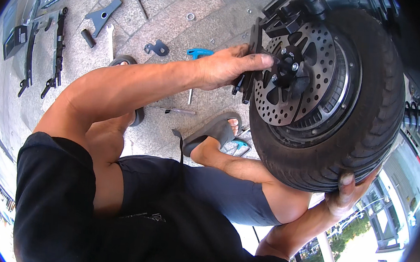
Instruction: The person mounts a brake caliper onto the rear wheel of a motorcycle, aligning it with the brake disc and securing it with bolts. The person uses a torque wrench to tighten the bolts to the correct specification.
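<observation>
A thick-treaded black wheel (312,165) stands tilted at the right, over my knee. A drilled silver brake disc (270,105) faces me on its side, with a black hub piece (290,63) and bolts at the centre. My left hand (234,66) is closed round a flat black metal bracket (246,88) beside the hub, the thumb stretched toward the axle. Low on the tyre, my right hand (344,195) grips the tread from below; some of its fingers are hidden behind the wheel. Above the wheel sits a dark frame (308,2).
On the paving lie a blue-handled hex key (200,53), an open-ended wrench (110,42), a forked black plate (103,17), a small black bracket (158,48), a screwdriver (179,111) and long black arms (58,50). A coil spring (415,117) stands right of the wheel.
</observation>
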Motion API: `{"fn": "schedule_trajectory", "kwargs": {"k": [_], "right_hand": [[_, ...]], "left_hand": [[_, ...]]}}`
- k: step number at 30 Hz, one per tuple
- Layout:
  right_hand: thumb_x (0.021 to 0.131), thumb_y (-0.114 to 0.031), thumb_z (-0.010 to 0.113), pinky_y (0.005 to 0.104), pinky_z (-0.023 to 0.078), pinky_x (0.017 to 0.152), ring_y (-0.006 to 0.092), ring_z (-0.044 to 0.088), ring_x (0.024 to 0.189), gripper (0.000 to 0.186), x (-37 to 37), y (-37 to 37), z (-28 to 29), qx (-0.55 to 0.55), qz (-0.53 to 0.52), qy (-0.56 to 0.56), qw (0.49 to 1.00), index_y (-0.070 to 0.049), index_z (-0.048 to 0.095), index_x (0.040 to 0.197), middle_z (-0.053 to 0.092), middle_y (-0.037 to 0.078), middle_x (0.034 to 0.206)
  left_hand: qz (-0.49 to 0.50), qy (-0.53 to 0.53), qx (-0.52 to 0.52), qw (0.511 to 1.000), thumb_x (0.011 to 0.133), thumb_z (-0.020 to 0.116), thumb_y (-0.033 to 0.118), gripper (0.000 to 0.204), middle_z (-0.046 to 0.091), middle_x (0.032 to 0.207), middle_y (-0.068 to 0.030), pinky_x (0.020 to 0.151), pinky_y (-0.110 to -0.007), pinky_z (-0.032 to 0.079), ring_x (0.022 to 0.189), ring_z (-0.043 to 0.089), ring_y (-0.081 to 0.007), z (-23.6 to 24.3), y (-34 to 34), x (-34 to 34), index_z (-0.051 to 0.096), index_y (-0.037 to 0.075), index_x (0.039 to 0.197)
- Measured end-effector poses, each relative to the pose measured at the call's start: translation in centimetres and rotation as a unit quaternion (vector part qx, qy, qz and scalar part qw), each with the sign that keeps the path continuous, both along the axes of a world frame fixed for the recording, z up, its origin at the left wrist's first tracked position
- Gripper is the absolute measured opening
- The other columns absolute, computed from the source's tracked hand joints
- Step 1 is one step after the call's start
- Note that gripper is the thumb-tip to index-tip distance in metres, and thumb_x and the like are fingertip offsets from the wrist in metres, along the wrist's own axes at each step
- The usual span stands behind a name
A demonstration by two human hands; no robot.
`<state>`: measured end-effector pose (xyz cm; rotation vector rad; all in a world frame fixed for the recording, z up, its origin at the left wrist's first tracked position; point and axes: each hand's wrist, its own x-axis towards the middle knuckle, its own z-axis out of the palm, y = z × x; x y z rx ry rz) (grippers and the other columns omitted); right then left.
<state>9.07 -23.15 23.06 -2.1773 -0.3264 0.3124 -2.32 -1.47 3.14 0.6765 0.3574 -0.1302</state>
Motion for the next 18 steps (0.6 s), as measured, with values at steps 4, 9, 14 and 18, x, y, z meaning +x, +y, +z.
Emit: {"fn": "schedule_trajectory", "kwargs": {"k": [4, 9, 14, 18], "right_hand": [[0.051, -0.055, 0.083, 0.0392, 0.030, 0.108, 0.0347, 0.041, 0.128, 0.128, 0.1, -0.5, 0.0, -0.049, -0.014, -0.054, 0.997, 0.012, 0.024, 0.143, 0.038, 0.024, 0.139], [0.055, -0.044, 0.085, 0.0418, 0.035, 0.105, 0.0342, 0.047, 0.122, 0.118, 0.2, -0.4, -0.3, 0.030, 0.026, -0.004, 0.999, 0.009, 0.025, 0.142, 0.042, 0.023, 0.135], [0.055, -0.042, 0.086, 0.0418, 0.035, 0.105, 0.0338, 0.047, 0.122, 0.117, -0.2, 0.5, -0.3, 0.046, 0.025, 0.013, 0.999, 0.009, 0.025, 0.142, 0.043, 0.022, 0.135], [0.052, -0.051, 0.084, 0.0400, 0.027, 0.109, 0.0335, 0.040, 0.129, 0.124, -0.4, 1.2, -0.2, 0.015, 0.023, 0.012, 1.000, 0.010, 0.024, 0.142, 0.037, 0.023, 0.139]], "left_hand": [[-0.008, -0.016, -0.052, 0.998, 0.086, 0.064, 0.053, 0.061, 0.053, 0.094, -0.0071, 0.061, -0.028, 0.046, 0.073, 0.054, -0.0146, 1.3, 0.1, -0.1, 0.048, 0.003, 0.117], [-0.076, 0.037, -0.023, 0.996, 0.082, 0.069, 0.053, 0.073, 0.059, 0.118, -0.0112, 0.080, -0.031, 0.050, 0.102, 0.058, -0.0183, 1.5, 0.3, 0.8, 0.049, 0.003, 0.131], [-0.098, 0.012, 0.069, 0.993, 0.087, 0.051, 0.064, 0.088, 0.044, 0.138, -0.0206, 0.107, -0.042, 0.034, 0.129, 0.041, -0.0300, 0.7, -0.8, 1.7, 0.033, -0.001, 0.142], [-0.140, 0.043, 0.145, 0.978, 0.090, 0.031, 0.071, 0.093, 0.040, 0.142, -0.0199, 0.107, -0.046, 0.032, 0.130, 0.039, -0.0324, 0.4, -1.7, 1.7, 0.022, -0.003, 0.146]]}}
